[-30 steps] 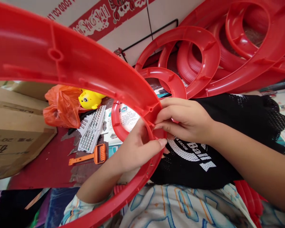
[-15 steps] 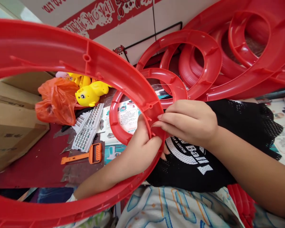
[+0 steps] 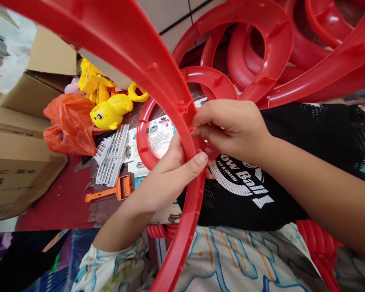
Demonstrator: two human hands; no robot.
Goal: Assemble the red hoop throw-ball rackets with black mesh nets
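A large red plastic ring (image 3: 146, 56) arcs across the view close to the camera and runs down past my lap. My left hand (image 3: 170, 174) is closed around its rim, thumb pressed on the outer edge. My right hand (image 3: 231, 127) pinches the same rim just above, fingers together at a small tab on the inner edge. Behind the hands lies a smaller red ring (image 3: 142, 138), and a black mesh fabric (image 3: 292, 170) with white lettering lies under my right forearm.
More red rings (image 3: 261, 44) are stacked at the upper right. On the left stand cardboard boxes (image 3: 15, 162), an orange plastic bag (image 3: 68, 125), yellow duck toys (image 3: 109, 109), grey screw strips (image 3: 112, 158), an orange-handled tool (image 3: 115, 190) and printed leaflets (image 3: 158, 138).
The large ring has swung upward and turned more upright in my hands. My left thumb has shifted onto the outer rim. The view has tilted down and left.
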